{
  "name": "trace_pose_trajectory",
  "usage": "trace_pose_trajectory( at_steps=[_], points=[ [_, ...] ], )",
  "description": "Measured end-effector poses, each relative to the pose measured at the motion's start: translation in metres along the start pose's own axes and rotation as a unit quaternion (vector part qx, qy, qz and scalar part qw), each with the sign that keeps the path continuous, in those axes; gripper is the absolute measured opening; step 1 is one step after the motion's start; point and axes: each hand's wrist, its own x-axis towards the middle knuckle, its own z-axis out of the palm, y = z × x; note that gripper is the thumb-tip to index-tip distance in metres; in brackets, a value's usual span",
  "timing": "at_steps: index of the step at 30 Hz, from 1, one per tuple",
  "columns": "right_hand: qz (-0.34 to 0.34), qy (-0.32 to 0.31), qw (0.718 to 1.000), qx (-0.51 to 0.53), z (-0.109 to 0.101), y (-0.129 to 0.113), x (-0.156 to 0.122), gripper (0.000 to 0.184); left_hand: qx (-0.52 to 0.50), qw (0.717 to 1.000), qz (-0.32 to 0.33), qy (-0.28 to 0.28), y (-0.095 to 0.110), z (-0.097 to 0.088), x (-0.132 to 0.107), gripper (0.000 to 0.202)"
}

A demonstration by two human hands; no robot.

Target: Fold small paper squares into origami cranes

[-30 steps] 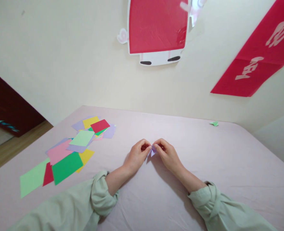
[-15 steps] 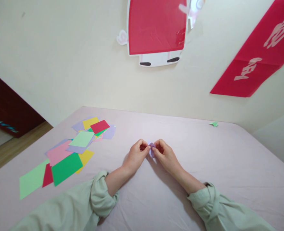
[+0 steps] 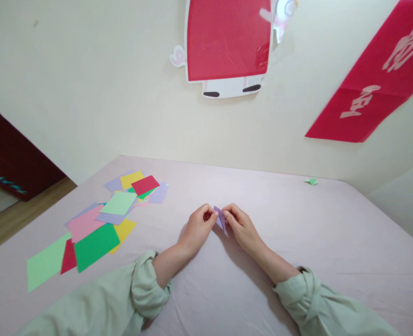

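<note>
A small folded purple paper [image 3: 221,218] is pinched between both my hands just above the pale pink cloth [image 3: 297,242]. My left hand [image 3: 196,229] grips its left side with thumb and fingertips pressed together. My right hand [image 3: 242,227] holds the right side the same way. The paper stands on edge, with a pointed tip hanging down toward the cloth. Both forearms in rolled pale green sleeves rest on the surface.
Several loose coloured paper squares [image 3: 97,219] lie scattered at the left: green, red, yellow, pink, lilac. A small green folded piece [image 3: 311,180] sits at the far right near the wall. Red paper banners hang on the wall behind.
The purple paper has been turned between my fingers, and now shows a longer pointed flap hanging down. Both hands stayed in the same spot.
</note>
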Motion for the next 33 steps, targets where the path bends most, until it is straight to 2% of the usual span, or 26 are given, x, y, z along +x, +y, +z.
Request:
trace_pose_trajectory(
  at_steps=[13, 19, 26, 33],
  points=[
    [0.0, -0.014, 0.999, 0.029, 0.0011, 0.0043, 0.0008, 0.017, -0.017, 1.0, 0.005, -0.013, 0.0023, -0.0004, -0.0009, 0.021],
    [0.008, -0.007, 1.0, 0.019, -0.0011, -0.0003, 0.0018, 0.029, -0.016, 1.0, 0.008, -0.021, 0.0028, -0.001, -0.0014, 0.021],
    [0.011, -0.011, 0.999, 0.045, -0.0001, -0.0004, 0.0011, 0.021, -0.017, 0.999, 0.021, -0.034, 0.0009, -0.0006, -0.0018, 0.017],
    [0.014, 0.017, 1.0, 0.012, 0.0004, 0.0043, 0.0013, 0.025, -0.009, 0.998, 0.029, -0.051, 0.0027, 0.0, -0.0022, 0.018]
  ],
)
